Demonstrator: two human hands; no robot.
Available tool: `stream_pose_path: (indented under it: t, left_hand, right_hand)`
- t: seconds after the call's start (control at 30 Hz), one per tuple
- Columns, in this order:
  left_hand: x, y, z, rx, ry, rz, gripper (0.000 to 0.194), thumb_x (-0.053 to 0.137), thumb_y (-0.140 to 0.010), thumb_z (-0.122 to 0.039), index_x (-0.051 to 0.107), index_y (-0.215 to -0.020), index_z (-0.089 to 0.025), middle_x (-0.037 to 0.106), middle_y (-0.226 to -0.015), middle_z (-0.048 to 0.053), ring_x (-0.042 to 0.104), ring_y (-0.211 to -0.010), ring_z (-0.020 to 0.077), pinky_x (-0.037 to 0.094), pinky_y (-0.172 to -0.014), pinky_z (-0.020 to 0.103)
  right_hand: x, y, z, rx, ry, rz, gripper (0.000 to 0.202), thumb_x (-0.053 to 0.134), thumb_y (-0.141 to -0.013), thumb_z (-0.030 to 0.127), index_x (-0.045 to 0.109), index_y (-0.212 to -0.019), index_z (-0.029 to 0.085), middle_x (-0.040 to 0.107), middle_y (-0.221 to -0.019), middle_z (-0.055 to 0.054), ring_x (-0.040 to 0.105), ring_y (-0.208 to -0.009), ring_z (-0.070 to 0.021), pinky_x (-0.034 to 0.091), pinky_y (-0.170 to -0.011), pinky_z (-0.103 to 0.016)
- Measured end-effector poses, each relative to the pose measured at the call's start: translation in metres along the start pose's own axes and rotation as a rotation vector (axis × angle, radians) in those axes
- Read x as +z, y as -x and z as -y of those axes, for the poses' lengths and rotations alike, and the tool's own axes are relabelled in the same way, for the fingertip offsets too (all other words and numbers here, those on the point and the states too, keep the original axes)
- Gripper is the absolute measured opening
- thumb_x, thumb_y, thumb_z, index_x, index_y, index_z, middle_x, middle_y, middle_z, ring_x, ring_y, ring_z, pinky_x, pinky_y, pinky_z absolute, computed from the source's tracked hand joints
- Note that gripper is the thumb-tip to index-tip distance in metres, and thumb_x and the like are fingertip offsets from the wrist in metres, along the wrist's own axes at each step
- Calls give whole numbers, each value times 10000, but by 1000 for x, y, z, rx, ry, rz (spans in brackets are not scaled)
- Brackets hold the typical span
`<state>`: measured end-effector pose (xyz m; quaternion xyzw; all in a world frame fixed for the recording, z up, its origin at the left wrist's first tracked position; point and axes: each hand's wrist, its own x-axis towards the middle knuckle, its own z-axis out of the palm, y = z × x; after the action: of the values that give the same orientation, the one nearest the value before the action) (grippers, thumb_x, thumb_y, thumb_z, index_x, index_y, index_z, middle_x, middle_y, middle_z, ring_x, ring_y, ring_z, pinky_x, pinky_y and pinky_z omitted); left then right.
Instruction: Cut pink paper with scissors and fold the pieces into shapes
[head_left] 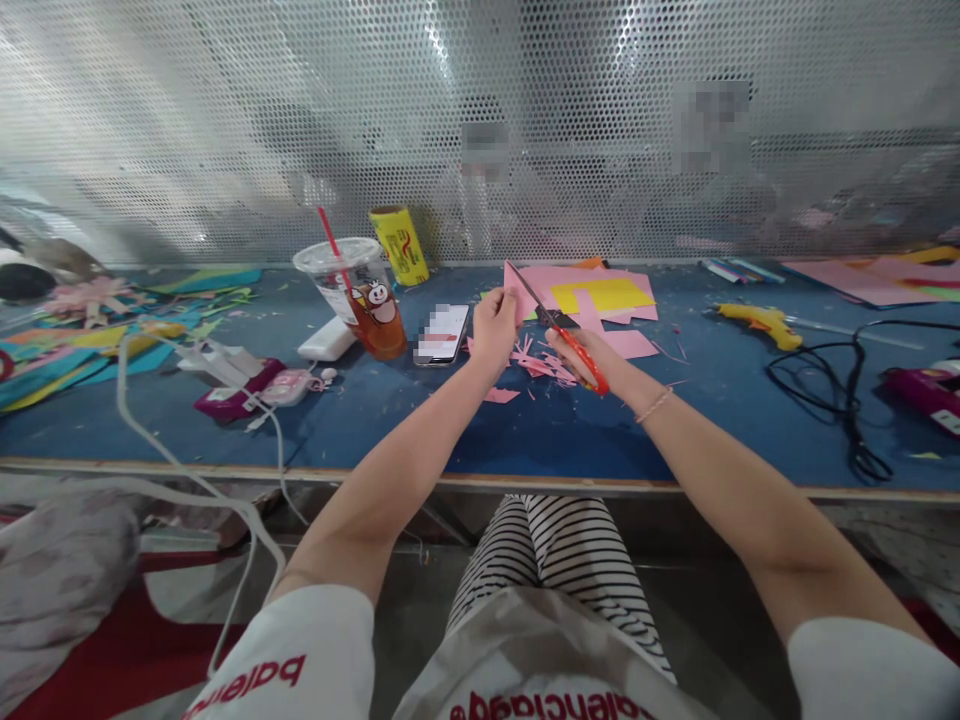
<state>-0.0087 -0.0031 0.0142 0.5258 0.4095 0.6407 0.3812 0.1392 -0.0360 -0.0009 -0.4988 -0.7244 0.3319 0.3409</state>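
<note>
My left hand (496,322) is closed on a small piece of pink paper (523,290), held up above the table. In my right hand (589,358) is a pair of scissors (576,352) with red-orange handles. Their dark blades reach up and left to the pink paper, spread apart around its edge; whether they touch it I cannot tell. Under my hands lie thin pink paper scraps (541,364). Just behind, pink sheets and a yellow sheet (600,296) overlap on the table.
Left of my hands are a phone (442,336), a plastic cup of drink (367,300) with a red straw, a yellow roll (400,245) and a white power bank (328,340). A yellow glue gun (760,325) and black cable (840,400) lie right. Perforated metal (555,200) rises behind.
</note>
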Motion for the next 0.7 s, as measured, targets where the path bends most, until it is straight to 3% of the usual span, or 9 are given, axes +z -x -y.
stream_pose_path:
  t: [0.43,0.7]
  left_hand:
    - [2,-1,-1,-75,156,7,232,511,-815,-337,434,-658,-185,285,-471,-84,281,-343,26,202,-341,167]
    - [5,2,-3,-105,160,50,272,541,-790,-286,386,-595,-180,257,-465,-87,259,-332,18,181,-338,168]
  right_hand:
    - [-5,8,18,-5,114,-20,596,327,-735,762,340,-545,198,301,-406,41,304,-381,-70,269,-391,-229]
    - [-6,3,4,81,-163,89,567,347,-724,765,387,-618,210,349,-403,57,360,-293,-91,327,-299,-236]
